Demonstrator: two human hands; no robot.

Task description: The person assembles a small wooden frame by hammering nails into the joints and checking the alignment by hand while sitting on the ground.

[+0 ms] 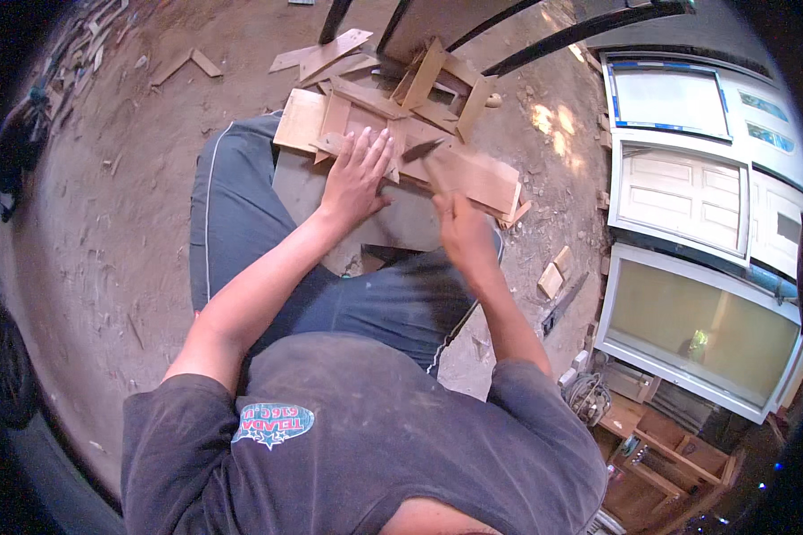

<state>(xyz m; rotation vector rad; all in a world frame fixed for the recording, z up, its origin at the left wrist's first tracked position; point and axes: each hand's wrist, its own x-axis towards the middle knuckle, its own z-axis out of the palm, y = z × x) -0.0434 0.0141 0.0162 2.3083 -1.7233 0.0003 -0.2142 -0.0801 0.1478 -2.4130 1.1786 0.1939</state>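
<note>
My left hand [357, 178] lies flat with its fingers stretched out, pressing on a small wooden frame [337, 116] in front of my knees. My right hand [466, 234] is closed round the handle of a hammer [422, 150], whose dark head hangs just right of my left fingers; the handle is smeared by motion. Under the frame a pale board [484, 183] runs from left to right across a grey, flat-topped support [299, 183] between my legs. Any nail at the hammer's head is too small to make out.
Another wooden frame [464, 94] and loose slats [330, 55] lie beyond the work. Dark metal legs [544, 45] stand at the far side. Windows and door panels [678, 201] lean at the right, near a wooden box [665, 464] and coiled cable [589, 397]. Offcuts [555, 272] lie on the dirt floor.
</note>
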